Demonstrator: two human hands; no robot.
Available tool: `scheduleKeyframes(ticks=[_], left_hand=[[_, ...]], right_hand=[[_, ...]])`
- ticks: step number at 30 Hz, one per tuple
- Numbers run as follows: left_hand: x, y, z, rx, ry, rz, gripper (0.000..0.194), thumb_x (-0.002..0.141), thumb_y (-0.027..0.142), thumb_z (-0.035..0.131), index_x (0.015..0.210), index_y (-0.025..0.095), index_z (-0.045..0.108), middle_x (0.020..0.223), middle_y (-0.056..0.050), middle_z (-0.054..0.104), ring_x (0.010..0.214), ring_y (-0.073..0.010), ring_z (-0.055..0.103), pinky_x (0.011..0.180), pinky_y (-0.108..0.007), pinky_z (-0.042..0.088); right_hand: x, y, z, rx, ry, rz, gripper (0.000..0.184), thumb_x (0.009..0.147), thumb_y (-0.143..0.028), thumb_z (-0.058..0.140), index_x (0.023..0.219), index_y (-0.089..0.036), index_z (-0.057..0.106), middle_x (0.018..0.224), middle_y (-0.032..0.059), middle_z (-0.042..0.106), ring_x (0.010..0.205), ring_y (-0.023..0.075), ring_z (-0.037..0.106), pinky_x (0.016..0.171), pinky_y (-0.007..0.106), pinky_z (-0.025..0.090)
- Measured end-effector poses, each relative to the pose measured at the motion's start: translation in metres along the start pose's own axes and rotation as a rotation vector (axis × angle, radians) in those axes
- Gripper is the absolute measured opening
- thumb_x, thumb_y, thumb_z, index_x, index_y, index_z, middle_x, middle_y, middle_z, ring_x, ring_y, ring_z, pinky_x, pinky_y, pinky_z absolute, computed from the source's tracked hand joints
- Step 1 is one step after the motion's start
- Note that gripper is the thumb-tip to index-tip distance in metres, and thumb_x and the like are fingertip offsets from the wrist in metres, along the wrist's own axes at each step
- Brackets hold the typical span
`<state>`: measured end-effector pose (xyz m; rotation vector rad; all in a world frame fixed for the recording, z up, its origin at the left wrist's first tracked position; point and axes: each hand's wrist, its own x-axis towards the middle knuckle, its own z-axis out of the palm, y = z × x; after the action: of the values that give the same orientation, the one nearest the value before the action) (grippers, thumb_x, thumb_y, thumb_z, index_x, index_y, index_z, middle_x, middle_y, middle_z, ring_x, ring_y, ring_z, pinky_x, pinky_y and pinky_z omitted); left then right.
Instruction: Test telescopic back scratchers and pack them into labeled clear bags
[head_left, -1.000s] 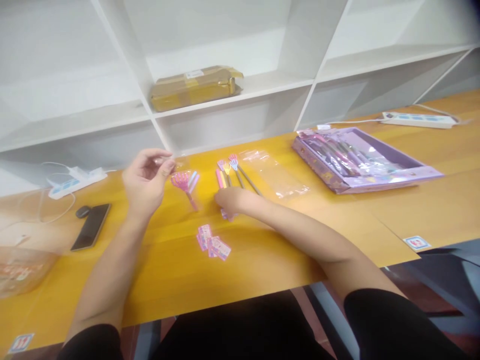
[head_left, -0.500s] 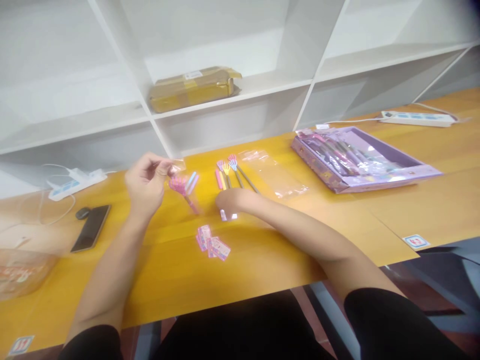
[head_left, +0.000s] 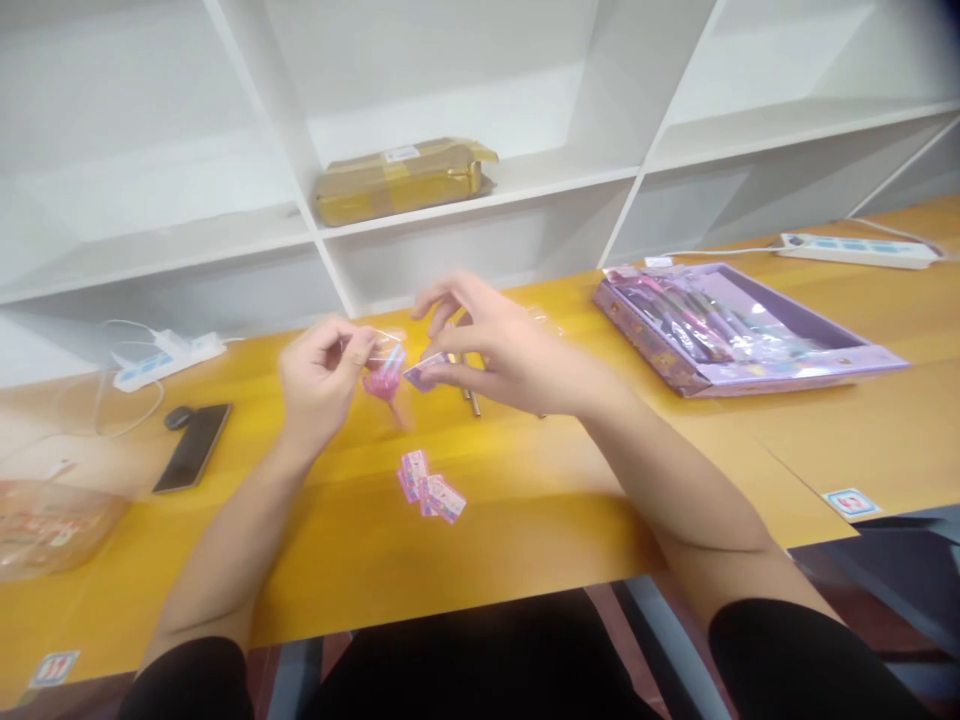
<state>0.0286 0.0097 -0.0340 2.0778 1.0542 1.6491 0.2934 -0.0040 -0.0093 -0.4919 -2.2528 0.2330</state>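
My left hand (head_left: 322, 375) is raised over the yellow table (head_left: 525, 520), its thumb and fingers pinched on the top edge of a small clear bag (head_left: 386, 365) holding a pink hand-shaped pen. My right hand (head_left: 499, 350) is lifted just right of it, pinching a small pink card (head_left: 424, 372) whose end points at the bag's mouth. Behind that hand a few more pens (head_left: 471, 395) lie on the table, mostly hidden. Several small pink cards (head_left: 431, 490) sit in a loose pile nearer to me.
A purple box (head_left: 750, 330) of wrapped pens lies at the right, a power strip (head_left: 855, 248) beyond it. At the left are a black phone (head_left: 193, 446), a second power strip (head_left: 169, 357) and a clear container (head_left: 52, 525). White shelves behind hold a brown parcel (head_left: 401, 180).
My right hand rose from the table with a small card and moved left toward the bag. My left hand kept the bag, shifting slightly right.
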Motion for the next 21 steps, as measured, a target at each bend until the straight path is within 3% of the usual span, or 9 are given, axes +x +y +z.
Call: scheduleKeyframes(ticks=[2,5,11,15,21], left_hand=[[-0.002,0.003,0.001,0.013,-0.022,0.0,0.04,0.105,0.054,0.075,0.081,0.022,0.075,0.078,-0.002,0.075,0.072,-0.0151,0.07,0.07,-0.029,0.056],[-0.004,0.008,0.002,0.033,-0.053,0.012,0.042,0.105,0.056,0.074,0.08,0.022,0.075,0.077,-0.001,0.073,0.072,-0.0153,0.066,0.069,-0.03,0.053],[-0.005,0.009,0.002,-0.02,-0.108,0.008,0.048,0.11,0.058,0.066,0.079,0.021,0.073,0.077,-0.003,0.071,0.073,-0.0159,0.065,0.07,-0.03,0.053],[-0.006,0.004,0.0,-0.185,-0.229,0.023,0.051,0.114,0.063,0.053,0.093,0.022,0.075,0.085,-0.006,0.071,0.073,-0.0176,0.067,0.072,-0.033,0.057],[-0.007,0.009,-0.002,-0.222,-0.34,0.093,0.042,0.101,0.064,0.076,0.111,0.023,0.072,0.098,-0.006,0.07,0.08,-0.0185,0.074,0.074,-0.033,0.062]], right_hand=[[0.001,-0.005,0.008,-0.037,0.085,-0.084,0.021,0.115,-0.031,0.065,0.11,-0.023,0.083,0.143,0.0126,0.06,0.126,0.0245,0.064,0.105,0.045,0.058],[0.002,-0.007,0.016,-0.112,0.109,-0.135,0.023,0.117,-0.026,0.06,0.122,-0.022,0.082,0.142,0.0134,0.065,0.124,0.0236,0.067,0.104,0.044,0.06],[0.003,-0.005,0.014,-0.173,0.11,-0.173,0.026,0.119,-0.028,0.056,0.123,-0.02,0.08,0.127,0.0106,0.079,0.117,0.0217,0.072,0.104,0.04,0.06],[0.004,-0.002,0.014,-0.129,0.209,-0.184,0.024,0.119,-0.027,0.058,0.118,-0.021,0.081,0.119,0.0074,0.082,0.11,0.0186,0.075,0.099,0.035,0.06],[0.007,0.003,0.018,-0.101,0.325,-0.087,0.027,0.118,-0.032,0.062,0.101,-0.02,0.079,0.098,0.0034,0.082,0.09,0.0148,0.076,0.085,0.028,0.057]])
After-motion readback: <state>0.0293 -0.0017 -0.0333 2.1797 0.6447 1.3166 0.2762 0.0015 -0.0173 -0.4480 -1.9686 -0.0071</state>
